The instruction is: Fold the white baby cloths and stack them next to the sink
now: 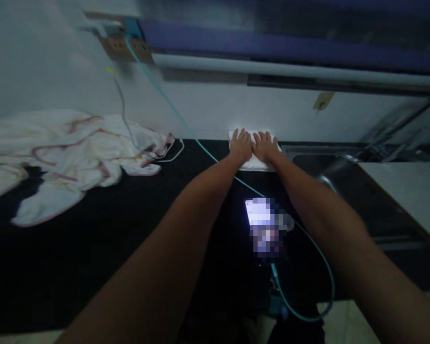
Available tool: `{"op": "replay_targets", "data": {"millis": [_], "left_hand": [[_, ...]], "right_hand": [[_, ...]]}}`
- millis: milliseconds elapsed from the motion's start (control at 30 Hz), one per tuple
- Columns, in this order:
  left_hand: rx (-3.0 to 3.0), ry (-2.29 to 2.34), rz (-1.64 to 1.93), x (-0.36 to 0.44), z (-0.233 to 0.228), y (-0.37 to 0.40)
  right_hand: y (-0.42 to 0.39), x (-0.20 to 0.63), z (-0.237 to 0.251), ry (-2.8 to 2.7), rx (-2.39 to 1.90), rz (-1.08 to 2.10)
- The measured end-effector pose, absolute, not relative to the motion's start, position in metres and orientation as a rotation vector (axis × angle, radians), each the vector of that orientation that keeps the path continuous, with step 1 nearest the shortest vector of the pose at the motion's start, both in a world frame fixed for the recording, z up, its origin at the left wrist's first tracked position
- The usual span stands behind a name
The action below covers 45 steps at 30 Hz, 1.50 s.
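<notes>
Both hands, left hand [241, 145] and right hand [264, 145], press flat with open grip, grasping nothing, on a folded white cloth [252, 162] at the worktop's [93, 239] back edge, where a forearm could likely snag the teal charging cable [186, 125] and drag the phone [265, 229].

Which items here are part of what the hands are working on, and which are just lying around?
In hand:
- left hand and right hand, both pressed flat, side by side
- small white folded cloth under them, against the wall

Lying about:
- lit phone on its teal cable
- crumpled white cloth with pink edging
- steel sink
</notes>
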<state>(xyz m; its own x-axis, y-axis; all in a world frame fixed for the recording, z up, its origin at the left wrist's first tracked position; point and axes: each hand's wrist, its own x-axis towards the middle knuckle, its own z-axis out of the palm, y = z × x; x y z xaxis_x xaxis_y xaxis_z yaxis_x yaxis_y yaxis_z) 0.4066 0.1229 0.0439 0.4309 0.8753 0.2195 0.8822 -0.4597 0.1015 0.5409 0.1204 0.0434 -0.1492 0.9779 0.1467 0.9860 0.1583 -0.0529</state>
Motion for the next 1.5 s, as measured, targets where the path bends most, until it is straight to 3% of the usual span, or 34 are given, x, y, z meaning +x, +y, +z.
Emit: {"op": "replay_targets", "data": {"millis": [167, 300, 400, 500, 567, 667, 1133, 1333, 1500], "left_hand": [[-2.702, -1.528, -0.515, 0.389, 0.088, 0.071], [-2.731, -1.466, -0.625, 0.348, 0.121, -0.026], [-2.696, -1.464, -0.653, 0.305, 0.111, -0.134], [-2.661, -1.778, -0.583, 0.263, 0.064, -0.227], [-2.526, -2.108, -0.394, 0.239, 0.031, -0.267], [-2.465, -2.082, -0.327, 0.216, 0.002, -0.296], [-2.598, -1.962, -0.387, 0.2, 0.01, -0.293], [-2.254, -2.254, -0.555, 0.101, 0.042, -0.208], [-1.817, -2.509, -0.47, 0.026, 0.028, -0.155]], "right_hand": [[0.068, 0.513, 0.111, -2.364, -1.766, -0.119], [-0.028, 0.477, 0.139, -2.359, -1.596, -0.131], [-0.133, 0.443, 0.109, -2.222, -1.441, -0.028], [-0.22, 0.412, 0.048, -2.034, -1.38, 0.19], [-0.254, 0.395, 0.016, -2.015, -1.41, 0.273], [-0.277, 0.382, -0.002, -2.093, -1.462, 0.284], [-0.282, 0.38, 0.012, -2.378, -1.626, 0.217], [-0.283, 0.381, 0.016, -2.338, -1.634, 0.222], [-0.282, 0.381, 0.016, -2.326, -1.641, 0.235]]}}
